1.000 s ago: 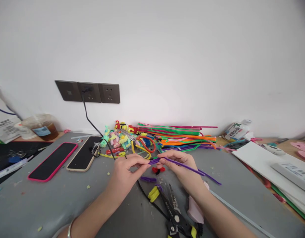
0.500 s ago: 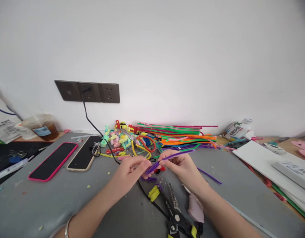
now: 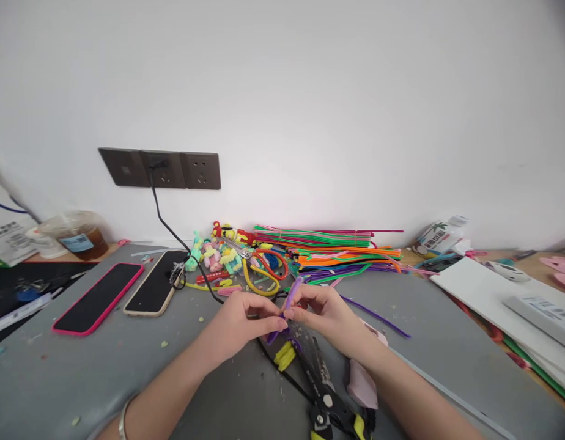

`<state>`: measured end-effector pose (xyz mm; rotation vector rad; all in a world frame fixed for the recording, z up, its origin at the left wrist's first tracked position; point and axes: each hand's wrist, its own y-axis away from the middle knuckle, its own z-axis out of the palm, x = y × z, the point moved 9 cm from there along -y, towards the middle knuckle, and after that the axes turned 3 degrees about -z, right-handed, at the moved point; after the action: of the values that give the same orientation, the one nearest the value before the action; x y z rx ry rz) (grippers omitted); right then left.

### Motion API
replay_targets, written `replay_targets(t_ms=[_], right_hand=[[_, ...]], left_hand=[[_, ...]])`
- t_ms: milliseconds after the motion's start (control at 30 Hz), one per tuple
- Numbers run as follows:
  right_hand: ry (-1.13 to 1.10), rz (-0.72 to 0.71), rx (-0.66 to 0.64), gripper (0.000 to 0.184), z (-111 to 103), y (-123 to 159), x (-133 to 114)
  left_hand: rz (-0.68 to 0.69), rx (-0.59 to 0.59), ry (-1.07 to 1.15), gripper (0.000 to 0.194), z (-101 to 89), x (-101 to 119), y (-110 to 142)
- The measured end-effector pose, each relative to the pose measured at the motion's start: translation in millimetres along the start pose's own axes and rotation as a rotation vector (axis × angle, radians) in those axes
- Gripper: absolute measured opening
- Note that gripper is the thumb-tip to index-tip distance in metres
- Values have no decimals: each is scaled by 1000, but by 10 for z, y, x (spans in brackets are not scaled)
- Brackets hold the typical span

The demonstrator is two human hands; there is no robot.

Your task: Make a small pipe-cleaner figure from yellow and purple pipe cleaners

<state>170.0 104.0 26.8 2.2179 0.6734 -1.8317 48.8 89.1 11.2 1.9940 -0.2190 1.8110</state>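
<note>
A purple pipe cleaner [image 3: 293, 294] is pinched between my two hands above the grey mat. My left hand [image 3: 246, 321] grips its lower, folded part with thumb and forefinger. Close beside it, my right hand [image 3: 321, 311] holds the upper part, whose end points up. Fingers hide the bend itself. Another purple pipe cleaner [image 3: 378, 316] lies on the mat to the right. Below my hands are a small yellow bundle [image 3: 285, 355] with a purple band and black pliers [image 3: 327, 400] with yellow on the handles. A pale pink piece [image 3: 362, 385] rests right of the pliers.
Pipe cleaner bundles [image 3: 347, 260] lie along the wall, beside small fuzzy figures [image 3: 213, 256] and red-and-yellow-handled scissors [image 3: 264, 275]. Two phones [image 3: 99, 299] are on the left. A black cable [image 3: 166, 226] runs from the wall socket across the mat. White sheets [image 3: 475, 287] lie at right.
My hands have drawn together and slightly lower. The purple pipe cleaner between them has swung from pointing right to pointing up, its lower part folded.
</note>
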Motion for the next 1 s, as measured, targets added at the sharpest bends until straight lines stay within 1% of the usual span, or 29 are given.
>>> replay_targets(t_ms=[100, 167, 300, 467, 567, 667, 867, 1000], right_hand=[[-50, -22, -8, 23, 27, 4, -33], [-57, -68, -1, 21, 31, 9, -93], [6, -173, 68, 15, -17, 28, -219], [103, -222, 119, 13, -39, 45, -264], [89, -220, 141, 12, -44, 49, -248], [42, -200, 155, 11, -49, 50, -218], [-76, -224, 194, 12, -93, 66, -244], [-45, -277, 191, 14, -93, 94, -312]], left_hand=[[-38, -33, 123, 28, 43, -21, -2], [-74, -50, 198, 34, 77, -46, -1], [-116, -55, 240, 41, 124, -87, 3], [-69, -12, 187, 42, 91, -90, -16], [-50, 23, 182, 41, 54, -105, -30], [-49, 41, 224, 40, 39, -115, -39], [-121, -1, 370, 40, 87, -143, -20], [-142, -22, 465, 40, 109, -154, -10]])
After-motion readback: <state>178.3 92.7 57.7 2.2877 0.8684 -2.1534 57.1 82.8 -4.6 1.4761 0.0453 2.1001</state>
